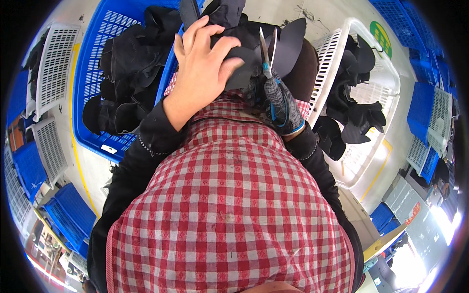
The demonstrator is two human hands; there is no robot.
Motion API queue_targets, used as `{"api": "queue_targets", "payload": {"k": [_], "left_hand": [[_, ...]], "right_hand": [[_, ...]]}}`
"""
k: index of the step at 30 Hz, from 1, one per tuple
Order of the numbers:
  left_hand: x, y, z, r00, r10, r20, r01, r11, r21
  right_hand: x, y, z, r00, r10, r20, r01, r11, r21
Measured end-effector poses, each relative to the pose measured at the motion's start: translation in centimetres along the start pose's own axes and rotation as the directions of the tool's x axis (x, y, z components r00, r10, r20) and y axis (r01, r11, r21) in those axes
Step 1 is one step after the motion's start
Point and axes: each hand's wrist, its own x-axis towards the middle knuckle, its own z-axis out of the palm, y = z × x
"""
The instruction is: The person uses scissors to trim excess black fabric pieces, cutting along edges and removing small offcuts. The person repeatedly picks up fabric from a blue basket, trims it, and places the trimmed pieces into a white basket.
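Note:
My left hand (198, 68) is bare, with its fingers curved and spread apart. It rests over a heap of black fabric pieces (292, 43) on my lap; whether the fingertips touch them I cannot tell. In a grey patterned glove, my right hand (281, 105) is closed around the blue handles of a pair of scissors (266, 67). The scissor blades point away from me, parted in a narrow V, beside the black pieces. A red-and-white checked apron (229, 190) covers my front.
At my left stands a blue plastic basket (90, 73) with black pieces inside. A white slatted basket (326, 68) at my right also holds black pieces. More blue crates (68, 215) and white crates (56, 63) line both sides. Loose threads (308, 13) lie on the floor ahead.

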Motion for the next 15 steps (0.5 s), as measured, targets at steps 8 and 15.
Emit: {"api": "queue_targets", "payload": {"k": [8,15], "left_hand": [[3.9,-8.1,-2.2,0.965,0.175,0.197,-0.105,0.942,-0.319],[6.7,-7.0,-1.4,0.893,0.376,0.248,-0.258,0.878,-0.403]], "right_hand": [[0.9,0.3,0.2,0.962,-0.014,0.272,0.029,0.998,-0.053],[0.2,0.4,0.0,0.980,0.013,0.199,-0.009,1.000,-0.018]]}}
